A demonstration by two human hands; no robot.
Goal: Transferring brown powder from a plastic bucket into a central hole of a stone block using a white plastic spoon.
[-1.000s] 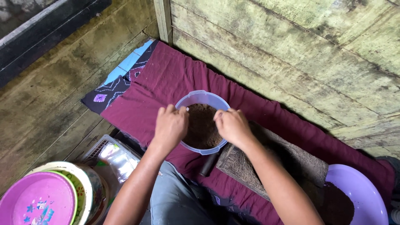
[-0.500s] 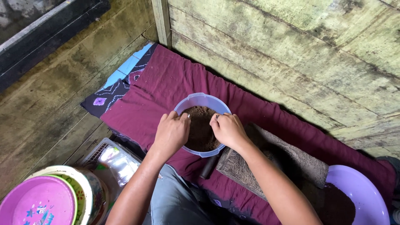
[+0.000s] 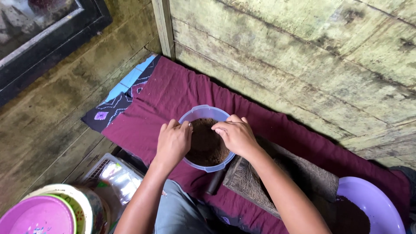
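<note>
Tub (image 3: 203, 113) sits frame centre on the maroon cloth (image 3: 160, 99), upright, mouth facing up; round, so no long axis. Brown powder (image 3: 207, 145) inside. Left hand (image 3: 173, 142) grips the left rim, fingers curled over it. Right hand (image 3: 236, 136) rests on the right rim, fingers bent narrow over the powder. Purple bowl (image 3: 381, 203) lower right, pink plate (image 3: 37, 216) lower left.

arms: bare, no sleeves | legs: grey trousers (image 3: 177, 214) | hands: ungloved
</note>
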